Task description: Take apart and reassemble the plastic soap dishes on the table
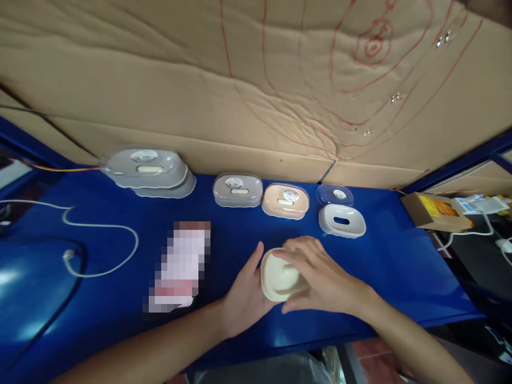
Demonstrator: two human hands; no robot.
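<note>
In front of me my left hand (246, 298) cradles a small cream plastic dish (270, 282) with rounded corners, its thumb standing up along the left side. Over the dish's right side arches my right hand (326, 277), fingers and thumb gripping it from above. Part of the dish is hidden behind those fingers, and its inside looks blurred. Beyond my right hand lies a white oval dish (358, 221) with a slot in its middle. Just behind that dish is a clear lid (326, 194) with a round sticker.
Along the cardboard wall (160, 101) sit a peach lidded box (276, 200), a grey lidded box (222, 198) and stacked larger grey boxes (164, 189). A pixelated phone-shaped object (182, 261) lies left of my hands. A white cable (134, 240) curls across the blue tabletop (240, 234).
</note>
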